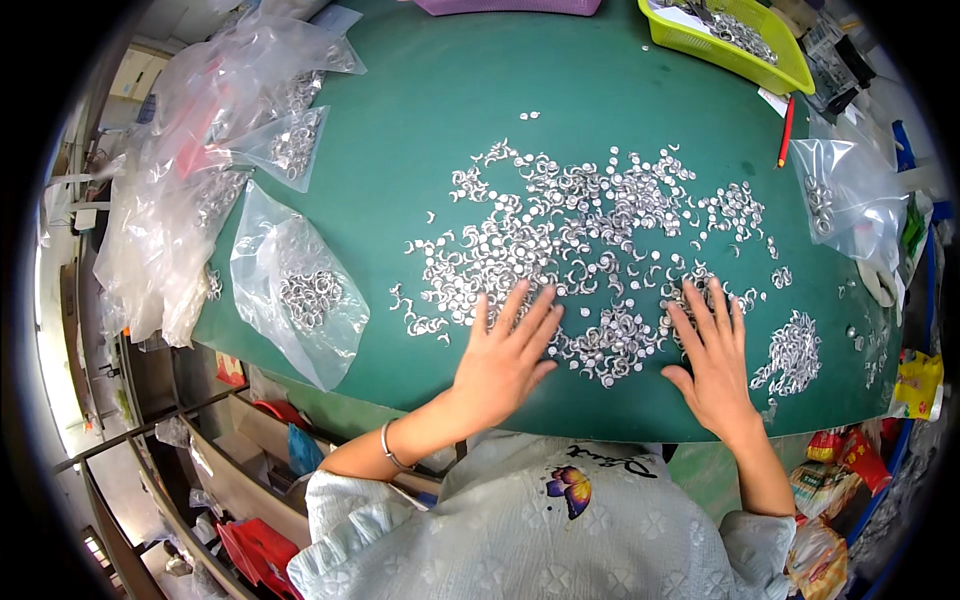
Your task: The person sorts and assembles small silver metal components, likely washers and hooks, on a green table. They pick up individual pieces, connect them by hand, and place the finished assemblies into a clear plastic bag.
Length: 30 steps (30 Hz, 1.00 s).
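Many small silvery metal pieces (590, 210), some crescent-shaped and some round, lie spread in a broad patch over the green tabletop (420, 110). My left hand (507, 350) rests palm down at the patch's near left edge, fingers stretched out and apart over the pieces. At the near right edge, my right hand (712, 355) lies flat too, its fingertips among the pieces. Neither hand grips anything; what is under the palms is hidden. Just right of my right hand sits a separate small heap of slim silvery pieces (790, 355).
Clear plastic bags (300, 290) of metal rings lie at the left, more bags (200, 130) piled behind. A yellow-green basket (735, 45) of metal parts stands at the far right, near a red pencil (786, 132). Another clear bag (850, 195) lies at the right edge.
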Available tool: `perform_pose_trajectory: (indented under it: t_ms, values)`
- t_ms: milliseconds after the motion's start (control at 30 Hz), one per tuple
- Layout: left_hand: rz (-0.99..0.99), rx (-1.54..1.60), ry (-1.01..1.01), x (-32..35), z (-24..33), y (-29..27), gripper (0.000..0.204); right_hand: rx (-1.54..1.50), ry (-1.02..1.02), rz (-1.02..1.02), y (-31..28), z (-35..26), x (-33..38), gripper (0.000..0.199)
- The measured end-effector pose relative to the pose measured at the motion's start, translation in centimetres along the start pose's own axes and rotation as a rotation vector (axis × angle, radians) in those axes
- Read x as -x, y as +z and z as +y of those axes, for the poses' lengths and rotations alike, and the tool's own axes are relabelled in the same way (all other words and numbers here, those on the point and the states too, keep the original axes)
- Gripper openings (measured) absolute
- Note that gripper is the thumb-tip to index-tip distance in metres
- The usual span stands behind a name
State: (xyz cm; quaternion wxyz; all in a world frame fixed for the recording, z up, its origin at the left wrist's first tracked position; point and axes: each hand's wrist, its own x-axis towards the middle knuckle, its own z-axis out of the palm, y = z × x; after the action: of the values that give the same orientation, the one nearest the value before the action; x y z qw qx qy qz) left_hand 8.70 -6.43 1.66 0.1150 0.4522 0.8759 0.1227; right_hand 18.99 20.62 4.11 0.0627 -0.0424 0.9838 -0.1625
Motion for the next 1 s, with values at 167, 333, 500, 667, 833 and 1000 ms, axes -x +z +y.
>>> perform_pose_trajectory:
  t_ms: [167, 333, 500, 667, 833, 1000]
  values:
    - [0.013, 0.030, -0.020, 1.0, 0.3, 0.1, 0.069, -0.023, 0.068, -0.032, 0.3, -0.4, 0.5, 0.081]
    - [0.071, 0.139, -0.022, 1.9, 0.1, 0.3, 0.060, -0.002, 0.144, 0.075, 1.6, 0.4, 0.8, 0.086]
    - [0.315, 0.354, -0.114, 2.9, -2.3, 0.2, 0.046, -0.083, 0.187, 0.177, 1.1, 1.3, 0.8, 0.078]
    - [0.464, -0.012, -0.451, -0.3, -3.6, -0.7, 0.055, 0.060, 0.429, 0.397, 2.3, 6.4, -0.2, 0.064]
    - [0.362, -0.010, -0.474, 0.2, -4.2, 0.6, 0.055, 0.033, 0.505, 0.371, 3.0, 8.8, -2.0, 0.061]
    - [0.380, 0.286, -0.187, -0.1, -3.4, -0.1, 0.047, -0.086, 0.239, 0.286, 3.4, 4.1, -3.4, 0.062]
